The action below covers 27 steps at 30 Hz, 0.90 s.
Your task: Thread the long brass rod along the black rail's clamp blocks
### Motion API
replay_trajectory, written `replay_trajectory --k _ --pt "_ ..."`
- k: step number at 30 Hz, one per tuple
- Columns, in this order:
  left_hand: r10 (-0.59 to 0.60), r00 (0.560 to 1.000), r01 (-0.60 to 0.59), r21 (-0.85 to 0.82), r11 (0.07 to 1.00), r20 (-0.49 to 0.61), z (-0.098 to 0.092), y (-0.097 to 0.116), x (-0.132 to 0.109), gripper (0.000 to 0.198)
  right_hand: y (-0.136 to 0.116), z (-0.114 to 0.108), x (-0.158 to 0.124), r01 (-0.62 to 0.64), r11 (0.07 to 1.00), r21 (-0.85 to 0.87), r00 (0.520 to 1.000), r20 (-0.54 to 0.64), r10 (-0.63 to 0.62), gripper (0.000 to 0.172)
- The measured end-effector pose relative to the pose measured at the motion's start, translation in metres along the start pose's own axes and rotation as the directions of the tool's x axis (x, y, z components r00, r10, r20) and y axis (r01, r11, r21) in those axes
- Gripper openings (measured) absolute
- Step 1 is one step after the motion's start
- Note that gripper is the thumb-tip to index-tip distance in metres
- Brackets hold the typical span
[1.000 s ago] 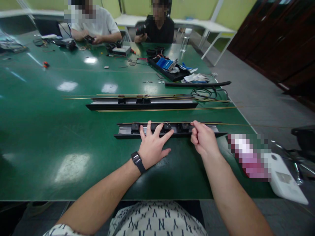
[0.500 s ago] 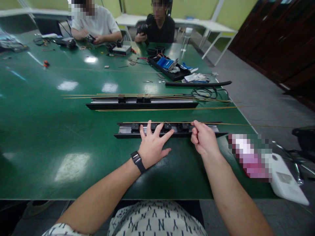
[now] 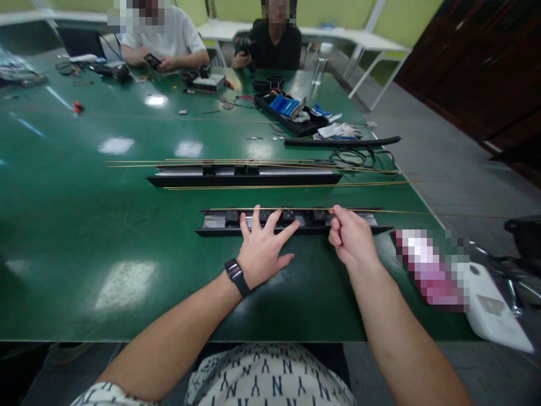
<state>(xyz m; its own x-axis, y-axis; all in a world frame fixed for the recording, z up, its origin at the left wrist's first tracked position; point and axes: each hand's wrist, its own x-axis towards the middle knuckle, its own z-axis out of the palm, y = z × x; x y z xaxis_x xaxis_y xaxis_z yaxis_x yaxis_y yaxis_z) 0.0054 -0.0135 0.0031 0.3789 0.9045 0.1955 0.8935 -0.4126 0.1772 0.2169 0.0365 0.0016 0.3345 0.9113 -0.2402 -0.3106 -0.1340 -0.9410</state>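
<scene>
A black-and-silver metal rail (image 3: 215,221) with several small black blocks (image 3: 232,216) along its channel lies across the table in front of me. My left hand (image 3: 262,245) rests over its middle, fingers spread, fingertips touching the blocks and far edge. At the rail's right part, my right hand (image 3: 350,232) is closed, thumb and forefinger pinching a thin golden rod (image 3: 406,212). That rod runs along the rail's far edge and sticks out well past its right end. Whatever lies under my palms is hidden.
A second rail (image 3: 245,180) lies farther back, with several golden rods (image 3: 287,186) beside and over it. Behind are a coiled black cable (image 3: 353,159), a black strip (image 3: 342,141) and a black tray (image 3: 291,118). Two people sit opposite. A white device (image 3: 496,316) is at right.
Both hands keep nearly the same pose on the rail and rod. Across the table, the person in white has tilted the dark handheld device upward. The view has shifted slightly.
</scene>
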Motion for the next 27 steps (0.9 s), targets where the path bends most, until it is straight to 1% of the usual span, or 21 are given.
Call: replay_trajectory --k 5,13,20,27 --pt "-0.005 1.000 0.005 -0.002 1.000 0.006 -0.0003 0.0006 -0.0003 0.077 0.0006 0.0004 0.0005 0.000 1.000 -0.005 1.000 -0.008 0.000 0.020" --pt "-0.008 1.000 0.008 -0.011 1.000 0.009 -0.0020 0.0012 0.0001 0.076 -0.0024 0.0024 -0.0012 -0.015 1.000 -0.019 1.000 -0.027 0.014 0.028" --pt "-0.013 1.000 0.013 -0.011 1.000 0.014 -0.0020 0.0017 -0.0002 0.077 -0.0031 -0.0003 -0.0001 -0.031 1.000 -0.001 0.999 0.019 0.031 0.026" --pt "-0.008 1.000 0.008 -0.004 1.000 0.009 -0.0016 0.0015 -0.0005 0.078 -0.0020 0.0008 0.0005 -0.028 1.000 0.005 1.000 -0.007 0.028 0.027"
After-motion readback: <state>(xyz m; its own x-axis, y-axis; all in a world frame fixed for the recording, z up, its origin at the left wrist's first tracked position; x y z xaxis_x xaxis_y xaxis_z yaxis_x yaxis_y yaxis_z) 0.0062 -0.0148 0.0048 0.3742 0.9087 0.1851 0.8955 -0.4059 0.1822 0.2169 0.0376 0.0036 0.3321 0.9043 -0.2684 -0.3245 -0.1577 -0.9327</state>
